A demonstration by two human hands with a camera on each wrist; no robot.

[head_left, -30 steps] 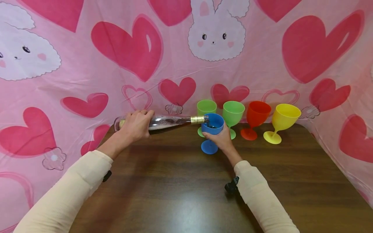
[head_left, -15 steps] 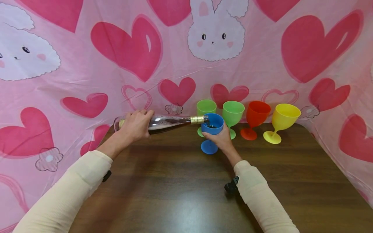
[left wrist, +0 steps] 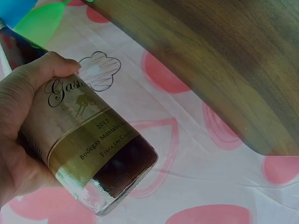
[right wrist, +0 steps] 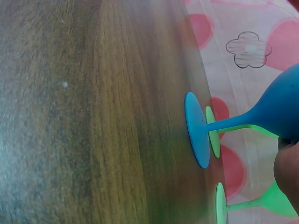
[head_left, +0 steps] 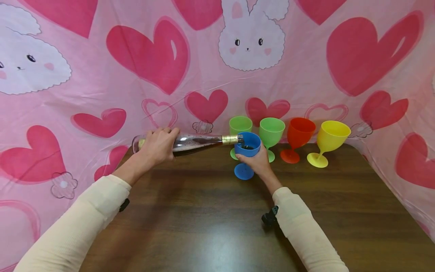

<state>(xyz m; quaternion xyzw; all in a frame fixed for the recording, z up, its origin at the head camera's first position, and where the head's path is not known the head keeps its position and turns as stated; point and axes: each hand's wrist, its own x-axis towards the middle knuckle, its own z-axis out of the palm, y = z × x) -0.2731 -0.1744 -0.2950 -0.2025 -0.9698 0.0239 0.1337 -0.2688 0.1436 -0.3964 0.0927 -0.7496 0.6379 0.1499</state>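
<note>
My left hand grips a wine bottle round its body. The bottle lies almost level, its gold-collared neck pointing right and its mouth just over the rim of a blue goblet. Dark liquid shows inside the goblet. My right hand holds the goblet's bowl from the right side, thumb toward the front. In the left wrist view the bottle's label reads 2017, and dark liquid lies along the lower side of the glass. The right wrist view shows the goblet's stem and round foot close to the tabletop.
Behind the blue goblet stands a green goblet, partly hidden. Right of it are another green goblet, a red goblet and a yellow goblet, in a row along the back of the wooden table. A pink heart-print cloth hangs behind.
Both hands, the bottle and the blue goblet keep nearly the same places. The dark liquid in the goblet looks slightly higher than a second ago.
</note>
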